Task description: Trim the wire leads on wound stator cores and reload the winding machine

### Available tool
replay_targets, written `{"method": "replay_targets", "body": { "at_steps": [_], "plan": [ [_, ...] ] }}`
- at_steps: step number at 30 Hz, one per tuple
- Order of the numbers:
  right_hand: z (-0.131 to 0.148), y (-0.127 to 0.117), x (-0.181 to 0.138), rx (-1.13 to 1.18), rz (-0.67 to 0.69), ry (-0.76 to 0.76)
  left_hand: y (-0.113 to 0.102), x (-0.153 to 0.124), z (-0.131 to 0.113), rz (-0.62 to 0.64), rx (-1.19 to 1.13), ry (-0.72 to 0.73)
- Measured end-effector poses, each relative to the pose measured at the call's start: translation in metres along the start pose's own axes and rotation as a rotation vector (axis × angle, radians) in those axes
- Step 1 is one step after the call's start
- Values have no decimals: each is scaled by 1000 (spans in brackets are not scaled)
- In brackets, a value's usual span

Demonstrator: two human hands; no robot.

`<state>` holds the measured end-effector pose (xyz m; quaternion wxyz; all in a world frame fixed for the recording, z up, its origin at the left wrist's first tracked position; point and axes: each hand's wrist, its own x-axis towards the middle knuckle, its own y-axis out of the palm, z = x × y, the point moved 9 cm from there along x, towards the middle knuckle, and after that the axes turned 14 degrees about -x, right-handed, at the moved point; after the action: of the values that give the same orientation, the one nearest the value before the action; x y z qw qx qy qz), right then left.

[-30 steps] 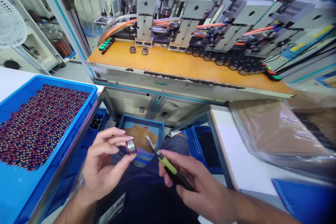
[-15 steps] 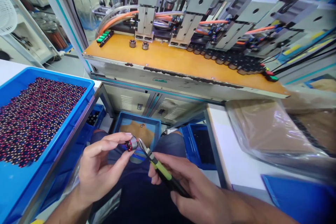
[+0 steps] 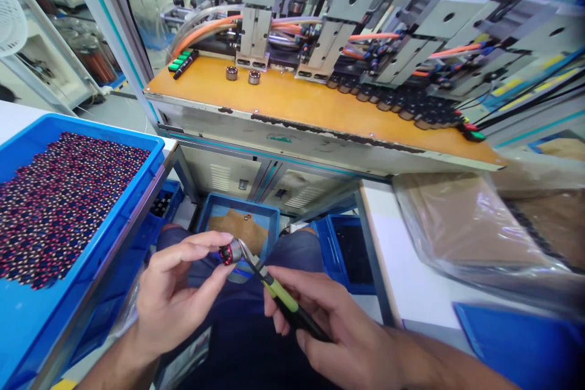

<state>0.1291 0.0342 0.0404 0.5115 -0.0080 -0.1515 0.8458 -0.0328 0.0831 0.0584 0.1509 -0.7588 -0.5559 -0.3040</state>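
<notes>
Between the thumb and forefinger of my left hand (image 3: 176, 292) is a small wound motor stator (image 3: 231, 251), a grey ring with red and dark windings facing left. My right hand (image 3: 336, 323) is wrapped round a pair of cutting pliers (image 3: 283, 295) with green and black handles. The plier jaws point up and left, and their tips are at the stator's right side; whether they touch it I cannot tell. Both hands are above my lap.
A blue tray (image 3: 155, 149) full of similar wound parts stands on the left. Ahead, an orange-topped machine bench (image 3: 301, 100) carries two loose stators (image 3: 254, 77) and a row of dark parts. Plastic-wrapped cardboard (image 3: 448, 219) lies right. A blue bin (image 3: 278, 219) sits below.
The plier tips have come slightly closer to the stator's right side. The stator has turned a little in my left fingers. Both grips stay the same.
</notes>
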Motion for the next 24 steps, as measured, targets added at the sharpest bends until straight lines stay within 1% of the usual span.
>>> {"method": "replay_targets", "body": {
  "at_steps": [5, 8, 10, 12, 15, 17, 18, 19, 20, 22, 23, 24],
  "plan": [
    [-3, 0, -1, 28, -10, 11, -1, 0, 0, -4, 7, -16],
    [-7, -1, -2, 1, 8, 34, -1, -1, 1, -8, 9, -37],
    [-13, -1, -1, -41, 33, 77, -1, -2, 4, -19, 15, -61],
    [-21, -4, -1, -69, 28, 147, -2, -3, 7, -42, 10, -93],
    [-29, -13, 2, -166, -13, 219, -9, -6, 17, -101, -38, -192],
    [-27, -19, 7, -330, 3, 214, -18, -10, 34, -155, -113, -333],
    [-23, -26, 12, -438, 2, 189, -23, -14, 44, -188, -172, -416],
    [-17, -38, 19, -556, -27, 148, -28, -19, 55, -223, -241, -504],
    [-9, -55, 28, -677, -92, 96, -32, -25, 66, -260, -313, -589],
    [12, -103, 51, -925, -299, 2, -39, -38, 83, -327, -424, -726],
    [20, -130, 65, -1048, -400, -2, -42, -44, 87, -351, -449, -775],
    [25, -156, 80, -1174, -474, 25, -45, -50, 88, -369, -455, -806]
  ]
}}
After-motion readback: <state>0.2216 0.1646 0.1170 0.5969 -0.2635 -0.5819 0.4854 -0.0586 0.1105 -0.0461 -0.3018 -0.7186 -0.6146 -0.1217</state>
